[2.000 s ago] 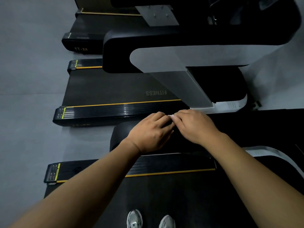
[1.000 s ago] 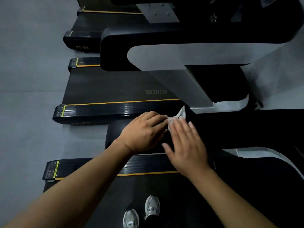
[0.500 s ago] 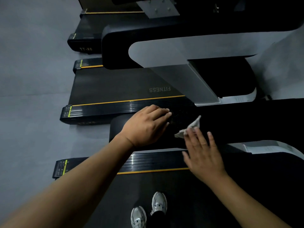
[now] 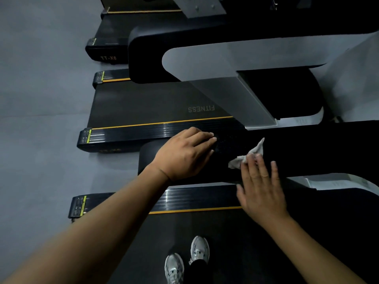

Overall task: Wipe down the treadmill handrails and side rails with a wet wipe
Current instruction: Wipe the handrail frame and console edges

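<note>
Head view, looking down from the treadmill deck (image 4: 205, 232). The left hand (image 4: 184, 154) lies palm down on the rounded end of the black handrail (image 4: 317, 150), its fingers draped loosely over the top toward the far edge and holding nothing. The right hand (image 4: 260, 189) is spread flat with straight fingers; the fingertips (image 4: 251, 158) press on the near part of the wet wipe (image 4: 239, 161), with no pinch and no curl around it. The wet wipe is crumpled, pale grey and lying on top of the handrail, just right of the left hand's fingertips but apart from them, one corner sticking up toward the far side. Below the handrail runs the ribbed side rail (image 4: 194, 198), edged by a yellow stripe. Two light sneakers (image 4: 200, 250) stand on the deck, near the bottom of the frame. A neighbouring treadmill (image 4: 143, 105) beyond shows mirrored "FITNESS" lettering. The grey floor (image 4: 41, 99) is at left.
</note>
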Demonstrator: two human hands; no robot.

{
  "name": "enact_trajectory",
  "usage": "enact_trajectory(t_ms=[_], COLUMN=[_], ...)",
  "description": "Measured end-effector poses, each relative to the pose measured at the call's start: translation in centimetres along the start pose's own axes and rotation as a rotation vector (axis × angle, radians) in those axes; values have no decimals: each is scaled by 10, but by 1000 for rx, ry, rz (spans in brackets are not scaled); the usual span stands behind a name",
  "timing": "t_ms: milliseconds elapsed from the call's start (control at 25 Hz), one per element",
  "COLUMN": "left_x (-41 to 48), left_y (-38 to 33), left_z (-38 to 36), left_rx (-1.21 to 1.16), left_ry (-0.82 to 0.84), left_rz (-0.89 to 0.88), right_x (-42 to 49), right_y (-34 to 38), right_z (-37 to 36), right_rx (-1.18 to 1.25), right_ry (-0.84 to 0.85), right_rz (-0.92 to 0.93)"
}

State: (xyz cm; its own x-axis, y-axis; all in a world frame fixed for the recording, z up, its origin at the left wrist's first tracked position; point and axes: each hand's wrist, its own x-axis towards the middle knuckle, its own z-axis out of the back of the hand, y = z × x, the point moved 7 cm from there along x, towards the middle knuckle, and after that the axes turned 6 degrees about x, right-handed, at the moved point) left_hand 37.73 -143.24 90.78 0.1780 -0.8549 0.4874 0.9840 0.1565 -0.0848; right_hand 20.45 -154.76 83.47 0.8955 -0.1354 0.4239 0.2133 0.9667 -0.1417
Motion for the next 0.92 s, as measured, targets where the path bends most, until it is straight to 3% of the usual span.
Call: enact_trajectory(t_ms=[120,240,480,600,720,840,920], left_x=[0,-1,-1,-1,1,0,-2], left_y=[1,-1,1,1,1,0,3], left_z=[0,0,-1,-1,-1,1,5], left_rx=[-9,-9,1,-7,6,-12,-37], left_ry=[-1,8,12,23,34,27,33], left_rz=[-2,-5,-21,-13,-3,5,49], right_x=[8,8,38,42,52,67,69], right_y=[36,19,53,24,15,39,14], right_z=[-4,-1,15,27,32,28,32], right_rx=[78,-19,134,84,136,196,151], right_ry=[26,82,103,120,127,191,208], right_rz=[12,65,-13,1,-135,-43,-45])
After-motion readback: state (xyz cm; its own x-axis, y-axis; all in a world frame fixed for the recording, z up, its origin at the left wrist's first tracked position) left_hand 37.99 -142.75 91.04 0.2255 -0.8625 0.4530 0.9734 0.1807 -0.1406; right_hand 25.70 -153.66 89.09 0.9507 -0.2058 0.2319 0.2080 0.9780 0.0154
